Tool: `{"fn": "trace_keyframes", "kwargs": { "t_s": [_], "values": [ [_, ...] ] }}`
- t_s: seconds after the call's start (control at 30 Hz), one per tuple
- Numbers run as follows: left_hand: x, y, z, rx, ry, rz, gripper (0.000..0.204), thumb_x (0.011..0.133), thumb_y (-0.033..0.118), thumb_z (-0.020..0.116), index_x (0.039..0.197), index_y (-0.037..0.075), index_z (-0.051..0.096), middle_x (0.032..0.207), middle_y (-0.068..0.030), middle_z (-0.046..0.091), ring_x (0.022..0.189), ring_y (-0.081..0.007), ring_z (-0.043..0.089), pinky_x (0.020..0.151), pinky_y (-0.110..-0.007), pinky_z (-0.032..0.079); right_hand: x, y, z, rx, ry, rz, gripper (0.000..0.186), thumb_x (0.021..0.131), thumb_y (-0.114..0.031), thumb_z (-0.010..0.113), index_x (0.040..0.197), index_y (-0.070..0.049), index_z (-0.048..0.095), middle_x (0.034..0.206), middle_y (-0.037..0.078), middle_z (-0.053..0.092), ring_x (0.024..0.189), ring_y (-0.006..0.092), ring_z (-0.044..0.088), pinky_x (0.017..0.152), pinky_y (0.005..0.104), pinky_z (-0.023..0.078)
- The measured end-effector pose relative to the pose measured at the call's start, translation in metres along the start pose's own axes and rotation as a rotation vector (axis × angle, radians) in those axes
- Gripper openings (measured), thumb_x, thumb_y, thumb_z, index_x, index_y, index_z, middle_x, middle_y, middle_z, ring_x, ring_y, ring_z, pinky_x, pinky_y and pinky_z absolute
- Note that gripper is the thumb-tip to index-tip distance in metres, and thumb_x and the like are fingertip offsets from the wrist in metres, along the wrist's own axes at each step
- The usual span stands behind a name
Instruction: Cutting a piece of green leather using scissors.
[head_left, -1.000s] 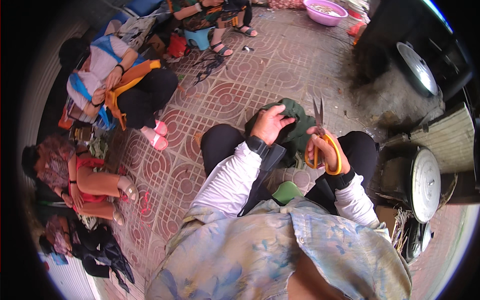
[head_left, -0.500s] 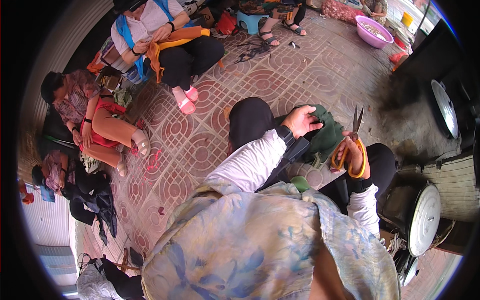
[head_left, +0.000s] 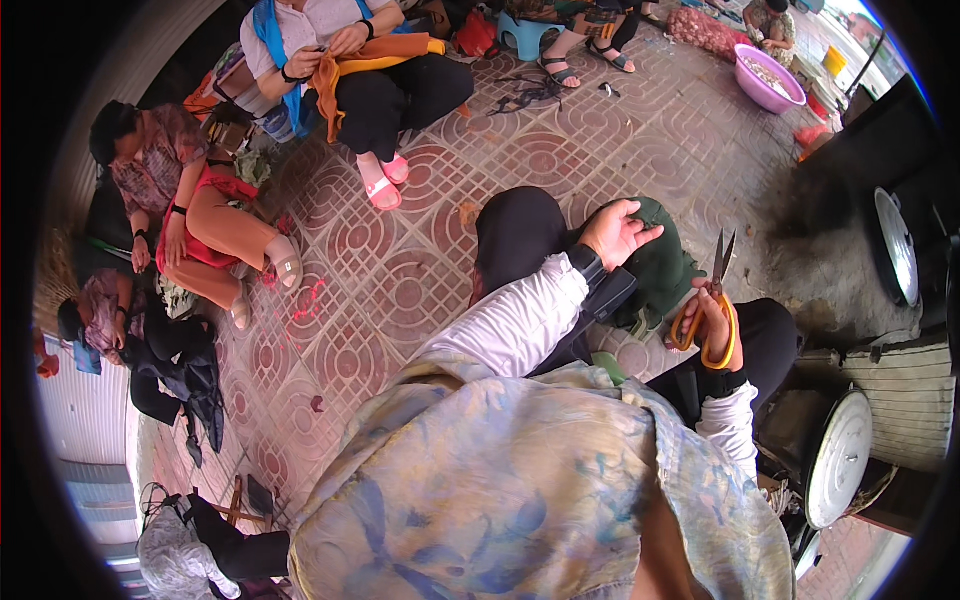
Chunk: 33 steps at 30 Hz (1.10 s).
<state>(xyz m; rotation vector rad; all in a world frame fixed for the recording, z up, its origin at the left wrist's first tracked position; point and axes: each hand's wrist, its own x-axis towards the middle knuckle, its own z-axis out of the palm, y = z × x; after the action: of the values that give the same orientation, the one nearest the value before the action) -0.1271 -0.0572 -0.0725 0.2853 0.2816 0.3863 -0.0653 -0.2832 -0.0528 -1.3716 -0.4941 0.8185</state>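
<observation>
My right hand grips a pair of scissors by their yellow-orange handles. The dark blades point away from me and stand slightly parted. Over my lap lies a dark green cloth, its edges folded and uneven. Just above that cloth is my left hand, palm turned up and fingers apart. I see nothing held in it, though whether its underside touches the cloth I cannot tell. A smaller, lighter green piece sits close to my shirt, between my legs.
Patterned red tiles spread ahead. Several people sit along the left and far side, one with orange-yellow cloth in hand. A purple basin stands far right. Pots with metal lids stand close on my right.
The view has shifted slightly, so the surroundings sit a little differently. My left hand's fingers have straightened somewhat over the green cloth. The scissors remain in my right hand.
</observation>
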Motion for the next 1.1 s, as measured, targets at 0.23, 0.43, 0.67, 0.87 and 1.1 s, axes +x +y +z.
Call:
{"fn": "trace_keyframes", "kwargs": {
  "t_s": [0.23,0.43,0.67,0.87,1.1],
  "values": [
    [0.003,-0.002,0.001,0.036,-0.089,-0.014,0.01,0.085,0.011,0.057,0.09,0.003,0.052,0.099,-0.0114,0.055,0.101,-0.0248,0.051,0.096,-0.052,0.045,-0.009,0.001,0.01,-0.035,-0.039,0.019,0.035,0.093,-0.028,0.049,0.117,-0.002,0.049,0.072,0.004,0.054,0.057,0.0125,0.054,0.048,0.0215,0.04],
    [0.012,-0.002,-0.002,0.074,-0.222,-0.029,0.014,0.084,0.015,0.059,0.094,0.005,0.058,0.096,-0.0077,0.063,0.092,-0.0218,0.057,0.088,-0.046,0.048,-0.022,0.001,0.024,0.084,-0.101,-0.059,0.037,0.093,-0.028,0.051,0.119,-0.002,0.048,0.077,0.005,0.056,0.062,0.014,0.055,0.057,0.0242,0.044],
    [-0.001,0.0,0.02,0.103,-0.186,-0.009,0.005,0.083,0.007,0.056,0.085,0.003,0.057,0.085,-0.0119,0.064,0.082,-0.0229,0.061,0.098,-0.05,0.044,-0.02,0.0,0.033,0.098,-0.182,-0.006,0.028,0.094,-0.02,0.052,0.115,-0.002,0.049,0.076,0.005,0.057,0.062,0.0118,0.055,0.058,0.0238,0.044],
    [0.007,-0.005,0.012,0.18,-0.202,0.04,0.013,0.085,0.008,0.052,0.091,-0.002,0.057,0.099,-0.0157,0.062,0.098,-0.0287,0.059,0.099,-0.047,0.044,-0.019,-0.002,0.033,0.124,-0.212,0.071,0.026,0.094,-0.022,0.053,0.114,-0.006,0.05,0.074,0.003,0.053,0.062,0.0097,0.052,0.056,0.0226,0.043],
    [0.01,-0.007,0.011,0.196,-0.232,0.126,0.015,0.088,0.009,0.051,0.091,-0.004,0.058,0.1,-0.0155,0.062,0.098,-0.0274,0.059,0.099,-0.046,0.043,-0.019,-0.005,0.038,0.1,-0.266,0.136,0.025,0.094,-0.025,0.054,0.111,-0.007,0.051,0.074,0.001,0.052,0.063,0.0074,0.051,0.056,0.0215,0.043]
  ]
}}
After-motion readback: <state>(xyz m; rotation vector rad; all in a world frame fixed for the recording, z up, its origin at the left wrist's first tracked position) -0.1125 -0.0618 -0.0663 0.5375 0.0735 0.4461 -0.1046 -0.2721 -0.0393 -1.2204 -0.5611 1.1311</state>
